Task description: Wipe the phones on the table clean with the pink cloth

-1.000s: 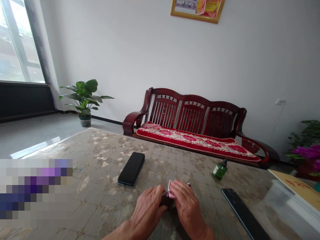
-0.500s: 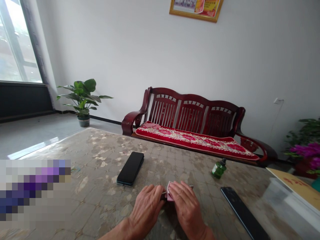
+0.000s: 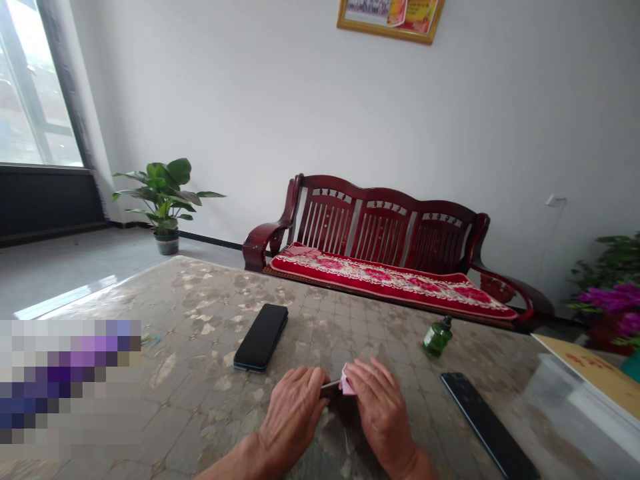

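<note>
My left hand (image 3: 294,408) is closed around one end of a thin, dark, flat strip with a lighter edge (image 3: 330,388). Its kind cannot be made out, because both hands cover most of it. A small pink cloth (image 3: 346,381) is pinched under the fingers of my right hand (image 3: 383,413), and it wraps around the strip's other end. Only a short stretch of the strip shows between the hands, just above the tabletop. Beyond my left hand a black smartphone (image 3: 261,337) lies on the table.
The table (image 3: 200,373) has a patterned, glossy cover. To the right are a green pump bottle (image 3: 438,338), a long black device (image 3: 487,423) and a translucent box (image 3: 575,407). A red wooden bench (image 3: 385,233) stands behind, and a potted plant (image 3: 167,193) at the left.
My right hand has slid a little to the right with the pink cloth, so more of the thin strip shows. My left hand has stayed nearly where it was.
</note>
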`<state>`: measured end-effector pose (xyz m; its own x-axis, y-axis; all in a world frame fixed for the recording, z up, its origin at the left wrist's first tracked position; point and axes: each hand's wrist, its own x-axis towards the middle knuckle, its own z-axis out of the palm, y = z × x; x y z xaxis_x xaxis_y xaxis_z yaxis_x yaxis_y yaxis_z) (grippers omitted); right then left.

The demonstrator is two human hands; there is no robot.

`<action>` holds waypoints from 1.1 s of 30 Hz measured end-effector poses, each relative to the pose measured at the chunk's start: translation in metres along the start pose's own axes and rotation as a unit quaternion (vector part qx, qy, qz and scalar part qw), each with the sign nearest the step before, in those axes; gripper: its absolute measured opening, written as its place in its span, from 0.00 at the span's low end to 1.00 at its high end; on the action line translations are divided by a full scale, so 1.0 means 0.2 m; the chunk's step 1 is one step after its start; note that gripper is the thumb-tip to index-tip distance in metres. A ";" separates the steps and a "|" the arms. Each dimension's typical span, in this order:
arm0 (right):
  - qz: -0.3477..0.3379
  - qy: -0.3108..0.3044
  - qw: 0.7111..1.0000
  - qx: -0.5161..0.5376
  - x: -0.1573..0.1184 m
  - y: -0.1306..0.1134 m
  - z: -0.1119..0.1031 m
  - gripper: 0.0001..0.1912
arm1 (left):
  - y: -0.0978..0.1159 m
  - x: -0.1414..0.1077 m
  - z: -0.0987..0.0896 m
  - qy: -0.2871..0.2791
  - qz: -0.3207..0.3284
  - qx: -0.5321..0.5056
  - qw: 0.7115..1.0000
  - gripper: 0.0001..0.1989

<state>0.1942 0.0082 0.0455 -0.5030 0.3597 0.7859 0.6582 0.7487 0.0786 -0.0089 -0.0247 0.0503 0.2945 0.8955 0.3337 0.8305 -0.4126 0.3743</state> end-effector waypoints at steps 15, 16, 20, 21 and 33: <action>0.033 0.000 0.999 -0.013 -0.02 0.07 0.00 0.17 | -0.03 0.01 -0.01 0.002 -0.009 -0.009 1.000 0.05; 0.026 -0.003 1.000 -0.008 -0.01 0.05 0.01 0.17 | -0.02 0.01 -0.01 0.000 -0.008 -0.006 1.000 0.04; -0.024 -0.022 0.999 0.018 0.03 -0.04 0.03 0.18 | -0.02 0.01 0.00 -0.008 0.000 0.004 1.000 0.03; -0.030 -0.026 0.999 0.019 0.03 -0.04 0.03 0.18 | -0.02 0.01 -0.01 -0.008 -0.001 0.005 1.000 0.03; 0.021 0.003 1.000 -0.008 -0.01 0.06 0.00 0.18 | -0.02 0.02 0.00 -0.009 -0.012 -0.003 1.000 0.04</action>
<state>0.2034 0.0171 0.0447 -0.4714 0.3871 0.7925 0.6871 0.7245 0.0548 -0.0122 -0.0193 0.0503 0.2837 0.9079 0.3086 0.8341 -0.3924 0.3877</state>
